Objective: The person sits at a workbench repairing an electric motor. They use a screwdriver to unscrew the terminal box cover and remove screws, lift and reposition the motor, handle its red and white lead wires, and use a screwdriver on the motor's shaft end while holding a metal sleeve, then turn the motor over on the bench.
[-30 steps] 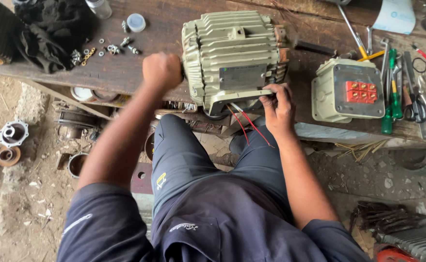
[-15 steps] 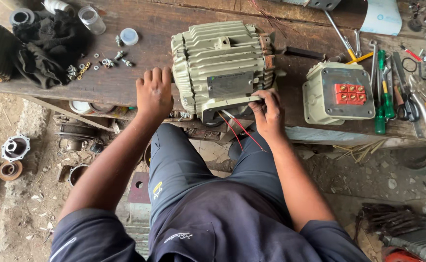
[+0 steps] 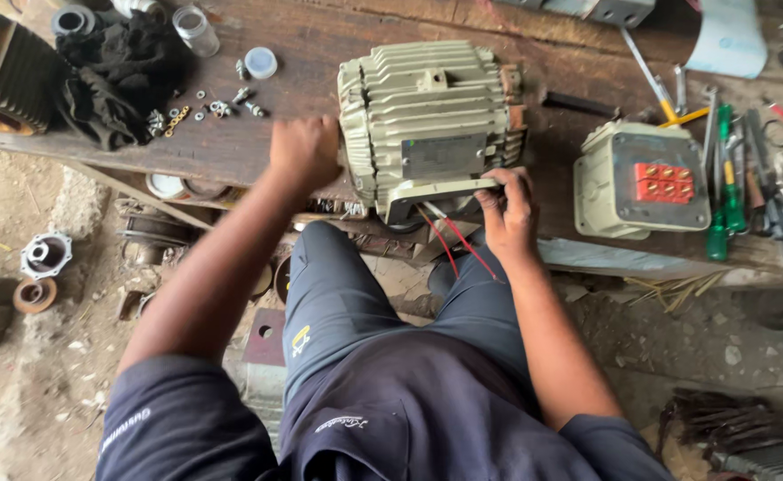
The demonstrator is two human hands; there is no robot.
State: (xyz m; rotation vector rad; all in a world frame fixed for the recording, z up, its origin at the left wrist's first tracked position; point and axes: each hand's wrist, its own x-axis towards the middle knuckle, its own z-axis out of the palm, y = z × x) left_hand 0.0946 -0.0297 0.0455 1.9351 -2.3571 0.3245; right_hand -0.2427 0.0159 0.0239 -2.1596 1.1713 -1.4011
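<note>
At the near edge of a worn wooden counter (image 3: 258,151), seen from the head camera, a cream, ribbed electric motor housing (image 3: 427,116) lies on its side, directly ahead of the person and between the two hands. Its ribs, and so its long axis, run left to right along the counter's edge, with the flat mounting foot (image 3: 440,190) facing the person and slightly overhanging. The left hand (image 3: 305,151) is closed into a loose fist and rests against the housing's left end, with nothing visibly held. The right hand (image 3: 509,214) curls its fingers over the right end of the foot, gripping it from below, just beside two red wires (image 3: 454,245) that hang from the underside. Both hands touch the motor, the right the lower and nearer to the body. Further right stand a cream terminal box with a red block (image 3: 643,181) and a row of screwdrivers (image 3: 723,178); to the left lie a black rag (image 3: 115,76) and scattered bolts (image 3: 213,107).
</note>
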